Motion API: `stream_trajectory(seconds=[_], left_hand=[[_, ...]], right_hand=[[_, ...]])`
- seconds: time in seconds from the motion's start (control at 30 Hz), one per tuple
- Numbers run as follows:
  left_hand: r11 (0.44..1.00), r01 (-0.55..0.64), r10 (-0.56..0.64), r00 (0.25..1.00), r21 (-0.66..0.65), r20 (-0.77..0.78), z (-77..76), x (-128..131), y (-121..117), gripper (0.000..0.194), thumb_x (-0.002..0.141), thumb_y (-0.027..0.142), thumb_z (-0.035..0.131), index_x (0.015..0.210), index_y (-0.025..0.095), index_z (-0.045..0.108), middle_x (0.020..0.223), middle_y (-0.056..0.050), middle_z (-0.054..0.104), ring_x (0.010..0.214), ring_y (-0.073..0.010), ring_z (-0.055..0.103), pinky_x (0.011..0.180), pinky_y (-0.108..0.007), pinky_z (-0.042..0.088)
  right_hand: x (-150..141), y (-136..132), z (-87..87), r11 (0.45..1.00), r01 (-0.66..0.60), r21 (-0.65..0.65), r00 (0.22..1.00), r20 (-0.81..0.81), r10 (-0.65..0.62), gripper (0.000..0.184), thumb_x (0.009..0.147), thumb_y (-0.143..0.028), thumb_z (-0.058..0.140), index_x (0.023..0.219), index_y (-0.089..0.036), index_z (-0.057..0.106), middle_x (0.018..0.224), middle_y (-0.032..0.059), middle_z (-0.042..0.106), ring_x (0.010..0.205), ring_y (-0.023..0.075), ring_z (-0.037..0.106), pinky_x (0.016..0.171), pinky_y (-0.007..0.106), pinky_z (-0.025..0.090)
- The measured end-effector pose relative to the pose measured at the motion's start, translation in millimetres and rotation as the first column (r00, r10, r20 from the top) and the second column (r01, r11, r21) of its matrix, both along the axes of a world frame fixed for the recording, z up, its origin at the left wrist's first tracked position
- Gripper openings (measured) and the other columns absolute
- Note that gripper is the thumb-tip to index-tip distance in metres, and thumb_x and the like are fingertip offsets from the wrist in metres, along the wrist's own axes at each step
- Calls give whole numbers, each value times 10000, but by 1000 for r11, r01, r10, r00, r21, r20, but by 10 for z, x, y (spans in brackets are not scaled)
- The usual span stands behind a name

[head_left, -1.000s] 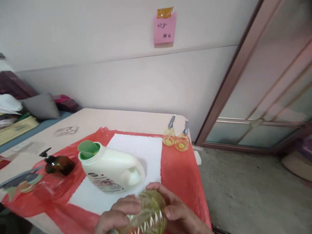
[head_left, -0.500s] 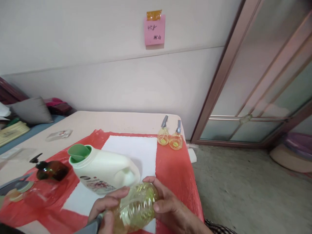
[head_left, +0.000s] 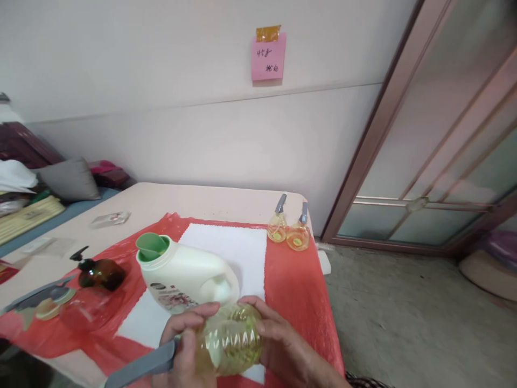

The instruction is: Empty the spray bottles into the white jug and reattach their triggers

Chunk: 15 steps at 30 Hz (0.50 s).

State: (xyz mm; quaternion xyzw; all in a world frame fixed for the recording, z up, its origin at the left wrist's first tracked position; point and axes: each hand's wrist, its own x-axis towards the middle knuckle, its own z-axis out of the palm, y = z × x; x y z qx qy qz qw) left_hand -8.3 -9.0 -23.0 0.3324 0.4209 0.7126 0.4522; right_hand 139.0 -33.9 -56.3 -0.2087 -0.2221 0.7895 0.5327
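Both my hands hold a clear ribbed bottle of yellowish liquid, lying sideways over the table's near edge. My left hand grips its neck end, where a grey spray head sticks out to the left. My right hand wraps the bottle's base. Just behind the bottle stands a white jug with an open green spout, on a white cloth.
A red plastic sheet covers the beige table. Two small yellow spray bottles stand at its far right corner. A brown pump bottle lies at the left. Pink note on the wall; sliding door to the right.
The bottle has come up and turned in my hands, so the grey spray head now shows at the left. The camera view has swung slightly left.
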Motion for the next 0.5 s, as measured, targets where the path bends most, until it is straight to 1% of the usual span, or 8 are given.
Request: stream_trajectory(seconds=[0.07, 0.1, 0.13, 0.2, 0.27, 0.33, 0.4, 0.5], left_hand=[[999, -27, 27, 1000, 28, 7, 29, 20, 4, 302, 699, 462, 751, 687, 190, 620, 796, -46, 742, 791, -244, 697, 679, -358, 587], [999, -27, 26, 1000, 34, 13, 37, 31, 2, 302, 698, 458, 754, 685, 189, 617, 795, -48, 742, 790, -242, 696, 677, -352, 586], [999, -15, 14, 1000, 32, 18, 40, 41, -1, 303, 695, 454, 759, 682, 188, 615, 796, -50, 742, 793, -243, 695, 675, -351, 585], [1000, 19, -20, 999, 6, 32, 30, 53, -13, 304, 687, 452, 765, 686, 187, 615, 801, -56, 738, 803, -254, 690, 676, -369, 586], [997, 58, -57, 998, -45, 38, 9, 55, -24, 316, 676, 460, 769, 690, 185, 615, 807, -65, 732, 802, -270, 683, 664, -393, 584], [995, 61, -59, 998, -83, 25, -6, 45, -26, 320, 671, 459, 769, 686, 182, 610, 811, -70, 727, 799, -271, 673, 657, -388, 575], [998, 13, -13, 1000, -62, 8, 2, 21, -9, 305, 688, 441, 757, 672, 183, 595, 801, -61, 721, 802, -252, 662, 690, -365, 558], [995, -97, 97, 995, -12, 25, 53, -46, 57, 270, 748, 420, 703, 681, 192, 576, 792, -34, 711, 839, -232, 655, 793, -370, 526]], right_hand=[[18, -1, 73, 998, 45, 43, 997, -63, -42, 477, 676, -154, 681, 1133, -237, 573, 1093, 45, 665, 989, 209, 632, 830, 322, 464], [12, -3, 86, 997, 62, 40, 995, -80, -59, 500, 666, -147, 682, 1144, -243, 571, 1107, 45, 664, 1002, 213, 627, 845, 333, 458], [-4, -6, 81, 997, 72, 22, 993, -91, -69, 482, 692, -185, 686, 1156, -249, 570, 1116, 49, 665, 1000, 221, 629, 839, 345, 462], [-65, -16, 33, 997, 68, -48, 993, -98, -73, 408, 792, -356, 662, 1177, -252, 571, 1127, 66, 667, 974, 234, 641, 789, 359, 482], [-136, -22, -40, 992, 28, -120, 997, -74, -37, 420, 863, -522, 575, 1170, -236, 587, 1087, 88, 685, 901, 227, 660, 675, 319, 488], [-172, -7, -113, 983, 26, -183, 1000, 0, -27, 451, 856, -560, 569, 1109, -190, 624, 965, 93, 707, 781, 203, 666, 565, 266, 459], [-147, 40, -183, 956, 121, -269, 989, 115, -93, 429, 788, -518, 650, 1020, -158, 652, 834, 73, 705, 662, 185, 652, 484, 243, 435], [-9, 149, -283, 875, 321, -363, 938, 250, -240, 377, 705, -451, 714, 940, -163, 656, 751, 34, 696, 580, 165, 640, 407, 220, 405]])
